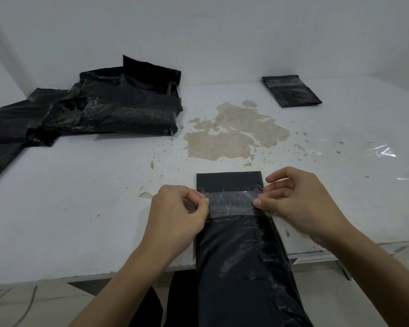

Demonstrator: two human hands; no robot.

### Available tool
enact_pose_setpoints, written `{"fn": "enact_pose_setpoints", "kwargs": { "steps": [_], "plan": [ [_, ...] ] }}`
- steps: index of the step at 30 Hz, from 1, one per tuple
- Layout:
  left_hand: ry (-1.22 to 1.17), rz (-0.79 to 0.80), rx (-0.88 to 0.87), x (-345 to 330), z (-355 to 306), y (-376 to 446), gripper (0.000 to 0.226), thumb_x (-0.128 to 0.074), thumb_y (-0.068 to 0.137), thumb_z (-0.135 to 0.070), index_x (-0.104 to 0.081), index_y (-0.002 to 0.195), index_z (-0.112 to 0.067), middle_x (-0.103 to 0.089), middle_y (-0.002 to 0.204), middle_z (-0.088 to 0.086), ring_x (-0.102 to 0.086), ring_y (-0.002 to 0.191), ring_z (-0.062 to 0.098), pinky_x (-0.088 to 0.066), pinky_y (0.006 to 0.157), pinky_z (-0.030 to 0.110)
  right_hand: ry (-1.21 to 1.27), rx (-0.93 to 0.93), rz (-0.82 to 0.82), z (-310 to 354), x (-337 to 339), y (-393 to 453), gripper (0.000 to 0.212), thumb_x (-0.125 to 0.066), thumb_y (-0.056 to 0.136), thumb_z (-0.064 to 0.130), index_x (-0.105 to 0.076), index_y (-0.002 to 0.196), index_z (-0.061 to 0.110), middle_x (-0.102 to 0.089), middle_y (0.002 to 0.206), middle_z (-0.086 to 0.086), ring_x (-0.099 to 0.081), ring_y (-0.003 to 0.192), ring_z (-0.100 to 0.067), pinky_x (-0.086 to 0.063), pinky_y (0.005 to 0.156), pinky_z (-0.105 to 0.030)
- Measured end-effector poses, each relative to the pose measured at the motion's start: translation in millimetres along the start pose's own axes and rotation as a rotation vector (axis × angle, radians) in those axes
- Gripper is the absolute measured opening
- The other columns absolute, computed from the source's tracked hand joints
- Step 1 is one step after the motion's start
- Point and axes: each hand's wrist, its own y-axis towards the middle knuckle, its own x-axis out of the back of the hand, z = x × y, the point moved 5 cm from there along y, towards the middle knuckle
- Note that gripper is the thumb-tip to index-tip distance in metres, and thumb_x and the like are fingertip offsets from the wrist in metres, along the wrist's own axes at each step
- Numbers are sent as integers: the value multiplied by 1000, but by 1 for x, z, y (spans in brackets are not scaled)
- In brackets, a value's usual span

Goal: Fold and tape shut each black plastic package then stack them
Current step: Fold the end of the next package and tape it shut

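While the black package (232, 232) lies at six o'clock on the counter (80, 197), left hand (177, 213) and right hand (300, 201) pinch the tape strip (232, 201) ends, evidently stretching it flat for sealing.

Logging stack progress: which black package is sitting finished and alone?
The small taped package at far right; the others are the left pile and one being taped.

A white table (80, 208) filled most of the view, its top worn and chipped, with a large brownish patch (232, 135) near the middle where the coating had come away. Plain white walls (222, 31) met at the far left corner. The light was soft and even. Below the table's near edge, pale floor (45, 308) showed, crossed by a thin cable (25, 312).
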Motion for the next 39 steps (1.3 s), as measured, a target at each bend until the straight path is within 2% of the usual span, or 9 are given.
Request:
{"fn": "enact_pose_setpoints", "kwargs": {
  "steps": [6,11,14,17,22,29,33,35,39],
  "plan": [
    [198,-65,-108,-6,0,-4,26,-67,82,-19,-55,59,-25,-56,77,-22,-44,95,3,-35,74,9,-176,111,-146,8,-5,-10,41,-82,69,14,-53,98,18,-58,81,11,-59,70,1,-43,54,-5],
    [264,-136,-119,-5,1,-7,16,-67,82,-26,-52,78,-23,-45,81,-18,-38,97,8,-29,79,19,-233,198,-294,6,-12,-24,44,-78,73,15,-45,102,21,-53,95,3,-54,76,-11,-37,64,3],
    [313,-177,-132,0,0,-6,29,-70,79,-27,-44,89,-21,-43,93,-9,-39,93,12,-32,77,24,-187,171,-333,-1,-11,-27,42,-78,73,19,-47,101,20,-56,88,6,-53,76,-6,-38,61,-2],
    [445,-188,-309,-4,-7,-8,31,-80,68,-15,-51,80,-17,-56,82,-3,-45,84,17,-35,65,30,-123,146,-363,-3,-10,-26,30,-73,79,12,-48,95,16,-58,75,6,-55,67,-4,-41,59,-2],
    [413,-169,-364,-5,0,-9,19,-75,73,-12,-59,79,-20,-63,79,-9,-38,84,11,-32,67,31,-180,147,-347,0,-5,-18,29,-68,82,11,-43,97,15,-57,65,3,-54,60,-4,-41,51,-11],
    [432,-202,-439,-3,1,-11,7,-62,76,-21,-68,80,-21,-65,82,-8,-43,85,14,-32,67,28,-334,393,-475,15,-1,-25,20,-63,81,-5,-57,82,14,-53,89,0,-50,73,-13,-35,63,-3],
    [500,-213,-631,-8,-9,-11,18,-55,77,-15,-73,80,-16,-67,83,-3,-44,84,17,-28,66,26,-517,718,-261,26,-33,-42,13,-58,78,6,-71,78,8,-62,81,-1,-56,77,-18,-47,68,-19],
    [545,-183,-671,-8,-7,-10,22,-53,77,-17,-74,79,-18,-69,82,-6,-44,84,17,-28,65,27,-551,714,-200,22,-43,-44,21,-52,82,16,-72,82,10,-64,83,0,-59,77,-19,-53,63,-31],
    [615,-162,-552,1,2,-8,30,-47,83,-33,-75,83,-23,-71,82,-12,-53,80,17,-28,65,29,-573,641,-247,18,-44,-47,16,-60,77,14,-72,84,7,-67,85,-2,-64,78,-19,-52,68,-24]
  ]
}}
